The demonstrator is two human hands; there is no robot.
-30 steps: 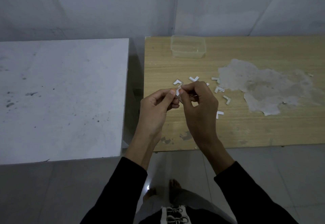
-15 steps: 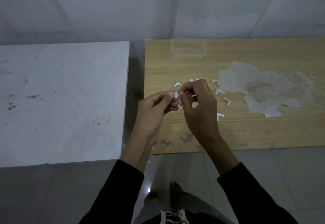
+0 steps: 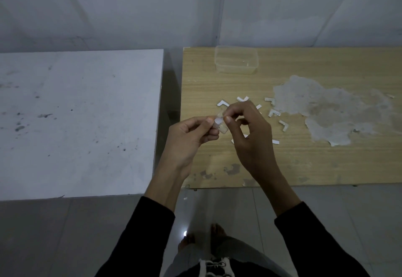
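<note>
Both hands meet above the left part of the wooden table (image 3: 304,163). My left hand (image 3: 189,137) and my right hand (image 3: 250,137) pinch one small L-shaped piece (image 3: 220,123) between thumbs and forefingers; it looks partly white and partly clear, and its full shape is hidden by the fingers. Several more white L-shaped pieces (image 3: 221,103) lie scattered on the table just beyond and to the right of the hands.
A clear plastic container (image 3: 236,62) stands at the table's far edge. A large patch of peeled veneer (image 3: 330,111) marks the table's right part. A white table (image 3: 76,120) stands to the left across a narrow gap. Wall behind, tiled floor below.
The hands stay together on the small piece; the fingers have shifted slightly, and the view has tilted a little, so the tables sit lower in frame.
</note>
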